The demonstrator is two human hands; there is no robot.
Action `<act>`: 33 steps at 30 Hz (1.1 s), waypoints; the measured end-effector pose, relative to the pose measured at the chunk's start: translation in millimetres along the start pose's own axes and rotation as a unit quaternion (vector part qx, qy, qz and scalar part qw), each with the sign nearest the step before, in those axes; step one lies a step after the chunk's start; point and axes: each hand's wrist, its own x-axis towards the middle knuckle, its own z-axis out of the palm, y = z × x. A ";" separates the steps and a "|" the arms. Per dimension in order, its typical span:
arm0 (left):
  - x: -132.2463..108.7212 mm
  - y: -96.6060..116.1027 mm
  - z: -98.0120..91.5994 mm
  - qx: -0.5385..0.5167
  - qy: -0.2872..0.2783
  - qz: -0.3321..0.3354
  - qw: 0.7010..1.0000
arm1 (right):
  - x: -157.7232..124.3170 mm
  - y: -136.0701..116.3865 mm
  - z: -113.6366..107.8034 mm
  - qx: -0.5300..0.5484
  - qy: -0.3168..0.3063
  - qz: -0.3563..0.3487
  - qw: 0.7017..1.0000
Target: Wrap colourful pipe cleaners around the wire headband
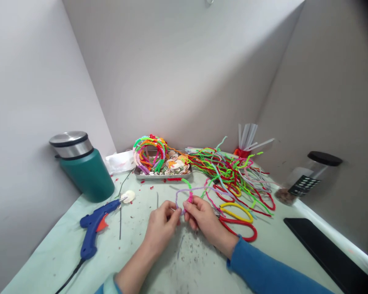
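My left hand [160, 224] is closed in a pinch on a purple pipe cleaner [177, 198], which bows up in a loop between my hands and trails off to the right. My right hand [204, 214] pinches the pink end of a red, green and pink wrapped strip [186, 183]. The strip curves up and away to the left, ending in red near the tray. My fingertips nearly meet, hiding the spot where purple and pink come together. Just right of my right hand lie scissors with red handles [254, 232] and a yellow loop [236, 204].
A metal tray [162, 177] holds shells and colourful wrapped rings [150, 153]. Beside it sprawls a pipe cleaner heap [230, 171]. At left are a blue glue gun [93, 228], its tip by a pale disc [129, 197], and a green bottle [87, 175]. A jar [305, 179] stands right.
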 end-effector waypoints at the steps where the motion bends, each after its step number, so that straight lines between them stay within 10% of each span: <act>1: -0.1 0.0 0.8 -0.004 0.024 0.003 1.000 | -0.1 0.7 0.0 0.011 0.000 0.001 1.000; 15: -2.4 4.8 -0.6 0.084 0.102 0.159 0.978 | 3.2 4.9 -3.2 0.118 -0.019 0.017 0.993; 33: -2.5 0.9 -1.7 0.071 0.008 0.194 0.978 | 3.0 4.3 -4.9 0.110 0.002 -0.005 0.994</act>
